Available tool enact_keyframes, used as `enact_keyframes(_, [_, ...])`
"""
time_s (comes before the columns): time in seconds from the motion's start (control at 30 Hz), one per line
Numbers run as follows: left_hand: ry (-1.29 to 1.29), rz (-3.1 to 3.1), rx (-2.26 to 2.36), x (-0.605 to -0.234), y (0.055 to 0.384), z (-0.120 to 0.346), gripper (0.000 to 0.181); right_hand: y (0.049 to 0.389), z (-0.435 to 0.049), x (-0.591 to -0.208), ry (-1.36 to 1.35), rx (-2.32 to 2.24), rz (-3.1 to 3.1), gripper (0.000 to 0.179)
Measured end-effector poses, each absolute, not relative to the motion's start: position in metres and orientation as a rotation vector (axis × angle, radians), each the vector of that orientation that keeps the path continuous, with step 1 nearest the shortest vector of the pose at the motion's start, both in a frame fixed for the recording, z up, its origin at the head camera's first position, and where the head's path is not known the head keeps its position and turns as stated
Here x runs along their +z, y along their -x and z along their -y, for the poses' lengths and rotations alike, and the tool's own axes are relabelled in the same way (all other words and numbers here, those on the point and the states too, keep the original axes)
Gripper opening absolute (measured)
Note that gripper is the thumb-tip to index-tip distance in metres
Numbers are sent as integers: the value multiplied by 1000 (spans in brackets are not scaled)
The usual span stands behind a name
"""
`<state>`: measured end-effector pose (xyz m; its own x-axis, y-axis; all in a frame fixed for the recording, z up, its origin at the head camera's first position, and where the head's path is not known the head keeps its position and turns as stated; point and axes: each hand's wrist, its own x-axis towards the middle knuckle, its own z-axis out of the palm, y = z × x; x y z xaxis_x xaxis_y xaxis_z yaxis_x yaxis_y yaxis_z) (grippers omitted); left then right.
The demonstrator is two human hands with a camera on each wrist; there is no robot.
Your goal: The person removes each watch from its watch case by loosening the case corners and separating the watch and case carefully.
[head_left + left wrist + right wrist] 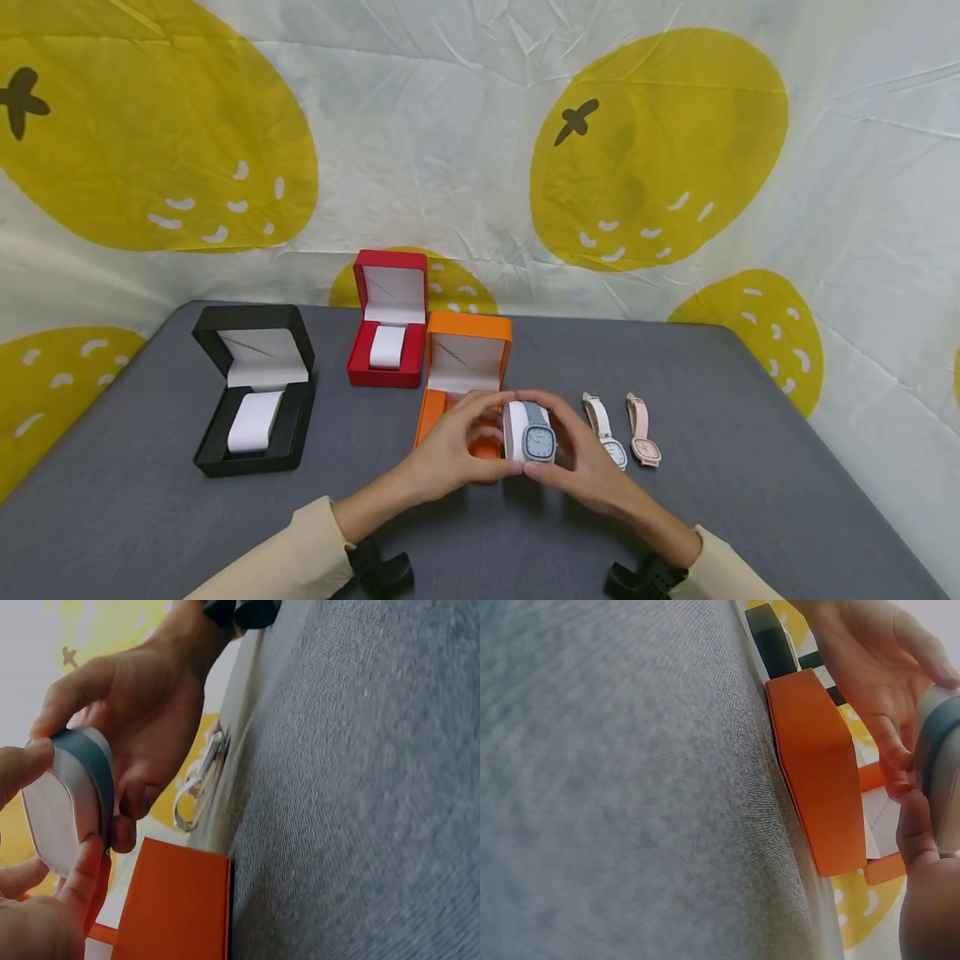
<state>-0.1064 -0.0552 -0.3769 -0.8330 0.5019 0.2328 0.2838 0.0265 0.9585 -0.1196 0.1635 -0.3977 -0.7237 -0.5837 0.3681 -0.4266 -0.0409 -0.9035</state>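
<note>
A square-faced watch (pixel 539 442) with a blue-grey strap wraps round a white cushion (pixel 513 432), held up between both hands. My left hand (pixel 456 440) grips the cushion's left side, thumb low and fingers along the top. From the right, my right hand (pixel 581 457) grips the other side, its thumb near the watch's lower edge. In the left wrist view the strap (pixel 94 761) circles the cushion (pixel 52 814) snugly. Just behind the left hand stands an open orange watch box (pixel 470 325), its lower part largely hidden by that hand.
A black watch box (pixel 291 425) at the left and a red one (pixel 384 377) at the back stand open, each with a white cushion inside. Two watches, one with a white strap (pixel 597 417) and one pink (pixel 640 421), lie on the grey tabletop (pixel 750 500) at the right.
</note>
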Motion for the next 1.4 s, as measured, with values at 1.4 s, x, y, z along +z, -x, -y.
enact_keyframes(1.4, [-759, -2200, 1929, -382, 107, 54, 72, 119, -160, -396, 997, -1900, -2143, 62])
